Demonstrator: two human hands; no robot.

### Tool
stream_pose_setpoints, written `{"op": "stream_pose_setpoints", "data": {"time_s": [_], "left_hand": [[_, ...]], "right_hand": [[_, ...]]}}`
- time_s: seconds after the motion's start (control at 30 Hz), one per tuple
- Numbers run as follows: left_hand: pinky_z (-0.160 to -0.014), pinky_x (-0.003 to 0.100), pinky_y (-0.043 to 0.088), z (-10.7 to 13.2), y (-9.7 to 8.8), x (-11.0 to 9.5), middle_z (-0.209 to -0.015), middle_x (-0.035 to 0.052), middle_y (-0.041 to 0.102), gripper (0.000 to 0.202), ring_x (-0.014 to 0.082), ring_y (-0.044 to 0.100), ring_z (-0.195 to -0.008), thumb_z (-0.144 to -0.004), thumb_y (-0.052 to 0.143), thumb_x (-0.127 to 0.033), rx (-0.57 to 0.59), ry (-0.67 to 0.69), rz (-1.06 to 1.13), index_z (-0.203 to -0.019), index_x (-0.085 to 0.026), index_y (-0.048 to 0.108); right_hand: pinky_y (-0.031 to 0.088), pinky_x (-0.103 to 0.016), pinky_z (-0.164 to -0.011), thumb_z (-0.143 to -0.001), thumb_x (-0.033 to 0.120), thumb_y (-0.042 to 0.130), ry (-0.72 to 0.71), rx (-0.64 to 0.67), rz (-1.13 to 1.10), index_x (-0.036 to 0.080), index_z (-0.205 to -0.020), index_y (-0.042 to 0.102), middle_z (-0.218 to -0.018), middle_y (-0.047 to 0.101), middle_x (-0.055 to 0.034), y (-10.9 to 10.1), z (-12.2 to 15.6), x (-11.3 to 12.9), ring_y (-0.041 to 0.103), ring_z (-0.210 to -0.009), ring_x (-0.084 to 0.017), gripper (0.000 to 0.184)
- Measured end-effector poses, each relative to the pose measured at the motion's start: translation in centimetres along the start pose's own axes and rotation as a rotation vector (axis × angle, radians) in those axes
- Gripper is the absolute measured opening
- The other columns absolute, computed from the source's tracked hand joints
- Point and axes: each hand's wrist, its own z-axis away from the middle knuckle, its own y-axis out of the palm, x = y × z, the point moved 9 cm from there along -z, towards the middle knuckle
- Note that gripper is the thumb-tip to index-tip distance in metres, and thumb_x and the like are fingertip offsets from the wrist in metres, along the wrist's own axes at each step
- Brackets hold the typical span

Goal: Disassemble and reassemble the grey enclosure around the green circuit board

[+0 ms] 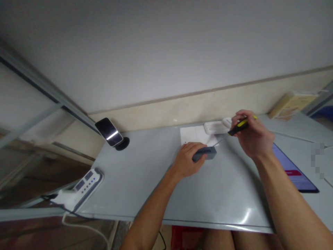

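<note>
A small dark grey box with a row of vent slots (210, 153) is gripped by my left hand (189, 158), fingers over its top and thumb along the near side. My right hand (253, 135) closes around the black and yellow handle of a screwdriver (238, 127). The thin shaft slants down to the left, and its tip is at or near the right end of the box; whether it touches, I cannot tell. White paper (191, 134) lies just behind the box.
A phone (108, 132) leans on a round black stand at the back left. The power strip (88, 187) with cables sits at the left edge. A tablet (296, 173) lies beside my right forearm. White items (217, 127) and a yellowish box (292, 104) stand by the wall.
</note>
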Motion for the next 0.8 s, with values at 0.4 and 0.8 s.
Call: {"op": "stream_pose_setpoints", "data": {"time_s": [0.4, 0.8], "left_hand": [[-0.103, 0.042, 0.050, -0.2, 0.7, -0.8, -0.117, 0.0067, 0.074, 0.032, 0.0219, 0.065, -0.108, -0.099, 0.048, -0.028, 0.084, 0.005, -0.038, -0.124, -0.023, 0.066], [-0.100, 0.040, 0.050, -0.3, 0.7, -0.9, -0.119, 0.0049, 0.074, 0.031, 0.0214, 0.066, -0.106, -0.098, 0.048, -0.026, 0.107, 0.000, -0.047, -0.123, -0.023, 0.065]], "right_hand": [[0.050, -0.027, -0.062, -0.072, 0.041, 0.081, 0.016, 0.126, -0.095, 0.030, -0.105, 0.069, -0.071, 0.065, -0.0008, 2.5, 1.2, 0.3, 0.057, -0.069, -0.018, 0.037], [0.053, -0.030, -0.068, -0.068, 0.049, 0.084, -0.028, 0.111, -0.017, 0.030, -0.091, 0.073, -0.085, 0.062, -0.0020, 2.7, 1.3, 0.3, 0.058, -0.080, -0.019, 0.032]]}}
